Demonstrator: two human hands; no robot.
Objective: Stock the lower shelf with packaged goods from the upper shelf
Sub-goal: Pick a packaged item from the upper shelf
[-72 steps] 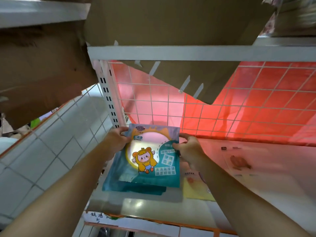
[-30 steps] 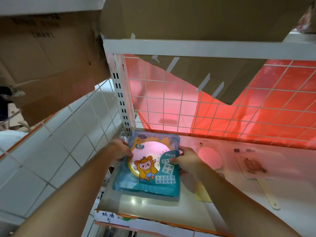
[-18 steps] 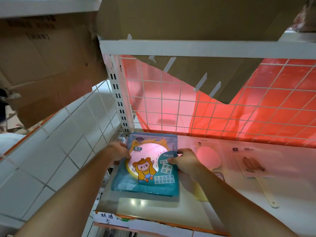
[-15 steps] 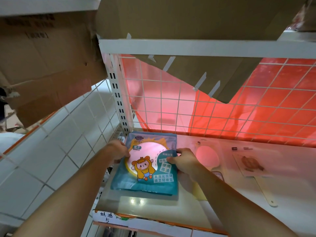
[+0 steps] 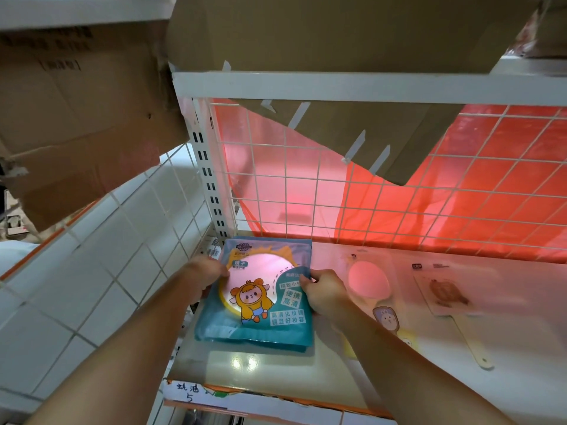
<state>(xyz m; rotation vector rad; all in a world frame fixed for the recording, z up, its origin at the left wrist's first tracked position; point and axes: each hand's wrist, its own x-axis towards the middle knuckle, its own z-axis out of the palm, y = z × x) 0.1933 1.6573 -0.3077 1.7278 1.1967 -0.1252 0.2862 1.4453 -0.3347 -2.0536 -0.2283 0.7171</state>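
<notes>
A stack of teal mirror packages [image 5: 260, 299], printed with a cartoon figure and a round mirror window, lies flat at the left end of the white lower shelf [image 5: 276, 366]. My left hand [image 5: 204, 279] grips the stack's left edge, thumb on the top package. My right hand [image 5: 323, 291] pinches the right edge of the top package with curled fingers. The upper shelf's white front rail [image 5: 368, 87] runs across above, with brown cardboard boxes [image 5: 337, 29] on it.
A white wire grid [image 5: 399, 191] backed by red sheeting closes the rear. A slotted upright post [image 5: 208, 179] stands at the left corner beside a white tiled wall [image 5: 101, 262]. Pink hand-mirror packages [image 5: 371, 285] and a handled one [image 5: 451, 299] lie to the right.
The stack has slid back toward the wire grid and left corner since the earliest frame. Both hands stayed on its edges; over the last half second almost nothing moved.
</notes>
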